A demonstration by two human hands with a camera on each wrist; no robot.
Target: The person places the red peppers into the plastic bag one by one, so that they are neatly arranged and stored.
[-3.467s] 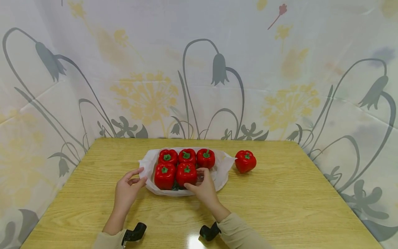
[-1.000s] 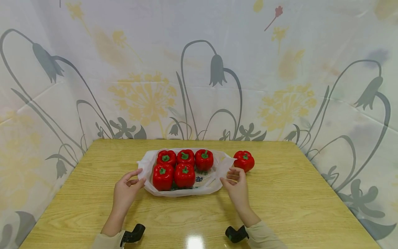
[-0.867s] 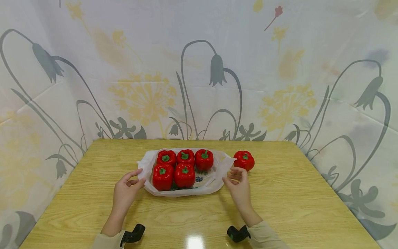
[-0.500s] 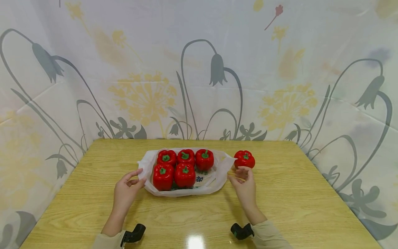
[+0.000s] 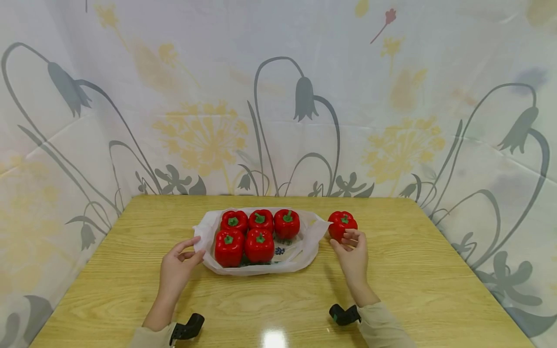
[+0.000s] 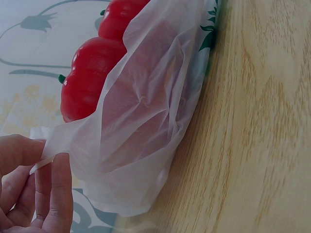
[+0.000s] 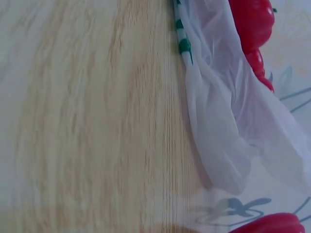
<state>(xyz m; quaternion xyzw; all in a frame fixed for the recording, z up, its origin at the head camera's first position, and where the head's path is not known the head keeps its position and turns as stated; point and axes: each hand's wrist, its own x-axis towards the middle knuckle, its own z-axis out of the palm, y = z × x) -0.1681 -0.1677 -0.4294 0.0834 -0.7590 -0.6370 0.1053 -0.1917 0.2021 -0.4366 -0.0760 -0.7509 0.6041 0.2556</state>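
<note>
A white plastic bag (image 5: 311, 241) lies spread wide on the table, with several red bell peppers (image 5: 259, 245) with green stems standing in its left and back part. My left hand (image 5: 174, 266) pinches the bag's left edge between thumb and fingers; the left wrist view shows the film (image 6: 58, 141) drawn up to the fingertips. My right hand (image 5: 354, 256) is right of the bag, fingers loosely bent, holding nothing. Its fingertips overlap the front of a lone red bell pepper (image 5: 339, 224) outside the bag. Part of that pepper (image 7: 274, 224) shows low in the right wrist view.
The wooden table (image 5: 413, 270) extends to both sides and in front of the bag. A flower-printed cloth backdrop (image 5: 278, 135) rises behind the table's far edge. Black camera mounts (image 5: 188, 327) sit on both wrists.
My right hand was at the front pepper in the bag, then at the bag's right edge. It has since moved right to the lone pepper. My left hand keeps its hold.
</note>
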